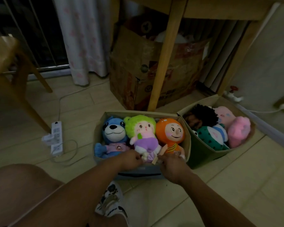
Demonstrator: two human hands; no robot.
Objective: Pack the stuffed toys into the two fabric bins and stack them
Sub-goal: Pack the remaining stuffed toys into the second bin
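Note:
A blue-grey fabric bin (138, 173) stands on the floor in front of me. It holds a blue bear toy (114, 133), a green-haired doll (143, 133) and an orange-headed doll (171, 133), lying side by side. My left hand (131, 158) and my right hand (171, 167) rest at the bin's near rim, fingers curled around the dolls' feet. To the right stands a green fabric bin (202, 151) with a black curly toy (202, 116), a green spotted toy (209, 138) and pink toys (238, 131) inside.
A wooden table leg (166, 63) rises just behind the bins, with a cardboard box (138, 66) behind it. A white power strip (56, 138) and its cables lie on the tiles at left. A wooden chair (11, 66) stands far left. My knee and shoe are below.

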